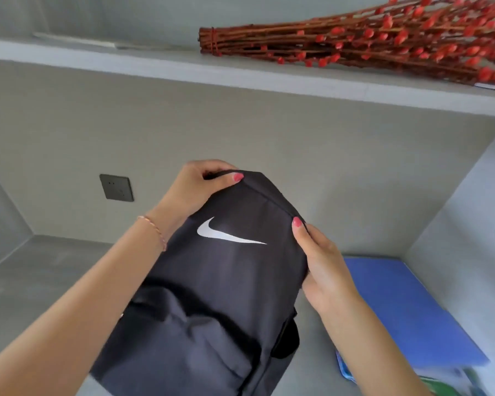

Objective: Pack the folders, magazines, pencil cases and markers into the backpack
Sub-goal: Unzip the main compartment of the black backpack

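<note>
We hold the black backpack (220,281) up in the middle w/ both hands. Left hand (200,187) pinches its top, right hand (320,261) grips its right side. Bag looks shut. Blue folder (406,307) waits on the right, so packing isn't started yet.

Folder (406,304) right of backpack (212,295), on desk (40,281)

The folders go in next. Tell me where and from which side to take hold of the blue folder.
Grip the blue folder at its far left corner, coming from above with the right hand, which is nearest. It lies flat on the desk right of the backpack, and that corner looks bare; its near end lies on other items, so probably a worse hold.
</note>
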